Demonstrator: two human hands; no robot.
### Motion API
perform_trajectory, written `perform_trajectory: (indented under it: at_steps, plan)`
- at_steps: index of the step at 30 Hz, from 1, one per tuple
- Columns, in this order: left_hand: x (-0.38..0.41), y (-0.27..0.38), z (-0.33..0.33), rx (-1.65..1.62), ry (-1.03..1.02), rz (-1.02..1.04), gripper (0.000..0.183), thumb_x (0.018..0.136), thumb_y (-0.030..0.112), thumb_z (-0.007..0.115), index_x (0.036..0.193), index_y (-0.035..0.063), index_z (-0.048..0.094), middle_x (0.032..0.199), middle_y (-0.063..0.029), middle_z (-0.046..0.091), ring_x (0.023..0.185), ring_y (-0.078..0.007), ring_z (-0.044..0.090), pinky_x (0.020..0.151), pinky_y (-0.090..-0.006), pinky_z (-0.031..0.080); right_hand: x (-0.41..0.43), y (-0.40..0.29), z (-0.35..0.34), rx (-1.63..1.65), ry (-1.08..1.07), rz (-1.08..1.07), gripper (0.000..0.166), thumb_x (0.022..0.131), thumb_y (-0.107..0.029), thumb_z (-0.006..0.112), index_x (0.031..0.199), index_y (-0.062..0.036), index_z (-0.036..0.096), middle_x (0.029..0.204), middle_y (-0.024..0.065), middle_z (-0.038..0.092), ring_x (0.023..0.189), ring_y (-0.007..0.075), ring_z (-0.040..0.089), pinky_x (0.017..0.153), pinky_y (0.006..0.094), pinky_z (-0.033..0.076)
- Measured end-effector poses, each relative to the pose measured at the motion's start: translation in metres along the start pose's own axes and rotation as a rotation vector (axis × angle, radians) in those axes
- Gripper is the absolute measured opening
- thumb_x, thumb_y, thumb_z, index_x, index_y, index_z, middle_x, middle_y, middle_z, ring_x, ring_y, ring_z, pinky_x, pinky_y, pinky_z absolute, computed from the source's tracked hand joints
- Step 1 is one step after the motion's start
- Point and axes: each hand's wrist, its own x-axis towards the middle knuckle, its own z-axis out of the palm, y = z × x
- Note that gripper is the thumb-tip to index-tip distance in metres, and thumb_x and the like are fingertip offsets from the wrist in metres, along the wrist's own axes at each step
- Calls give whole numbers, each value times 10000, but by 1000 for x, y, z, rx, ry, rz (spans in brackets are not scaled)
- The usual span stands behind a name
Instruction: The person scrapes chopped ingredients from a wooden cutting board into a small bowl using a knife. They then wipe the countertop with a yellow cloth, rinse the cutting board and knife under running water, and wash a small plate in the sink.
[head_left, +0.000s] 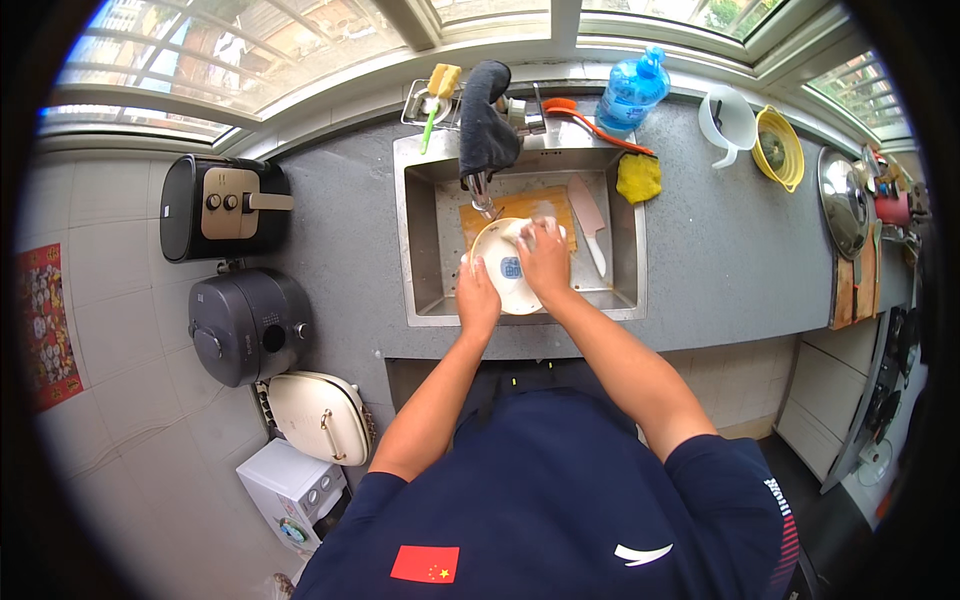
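Observation:
Over the front of the steel sink (638, 292), my left hand (478, 291) grips the left rim of a cream plate (510, 289) with a blue mark at its middle. My right hand (546, 255) presses a pale cloth or sponge (513, 233) against the upper part of the plate. Behind the plate, a wooden cutting board (540, 201) lies in the basin. A knife with a pink blade (586, 206) and white handle rests at its right. The faucet spout (481, 196) ends just above the plate, and a dark cloth (484, 124) is draped over the faucet.
A yellow cloth (639, 178) hangs on the sink's right rim, by an orange-red brush (592, 127). Behind stands a blue bottle (634, 90). A yellow basket (766, 165) is farther right; an air fryer (225, 202) and dark cooker (247, 326) stand left.

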Motion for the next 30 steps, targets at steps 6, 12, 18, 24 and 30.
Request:
perform_trajectory:
  at_steps: [6,12,18,24,30]
  plan:
    - [40,-26,0,-125,3,-65,516,1173,351,396,1210,-101,642,1120,-331,700,1082,-498,665,930,-501,512,-25,13,3,113,-353,-225,220,964,-212,710,1050,-22,779,1250,167,727,1158,381,672,1033,486,527]
    - [31,-38,25,-10,62,129,494,1177,310,384,1192,-114,636,1126,-335,696,1084,-488,664,924,-497,511,-15,-14,19,41,-378,-65,285,982,-204,685,1187,-24,765,1194,225,746,1013,457,713,963,528,555]
    - [31,-17,-12,9,-16,55,498,1173,341,402,1246,-85,647,1144,-283,722,1052,-428,700,935,-472,528,1,17,-43,-167,-349,-179,235,895,-222,778,1072,-68,794,1244,167,735,1226,343,651,1026,475,508]
    - [24,2,-15,-15,-135,15,490,1162,358,421,1350,-34,646,1225,-267,729,1165,-421,700,985,-461,530,46,35,-24,144,-400,32,172,816,-170,807,961,-80,784,1047,192,766,1030,377,730,905,479,556]
    - [16,-1,-16,-7,-130,57,466,1158,341,428,1291,-37,666,1154,-263,734,1079,-418,713,936,-469,535,40,19,-26,97,-439,3,219,859,-128,769,1067,-63,754,1169,197,759,1110,397,715,943,474,571]
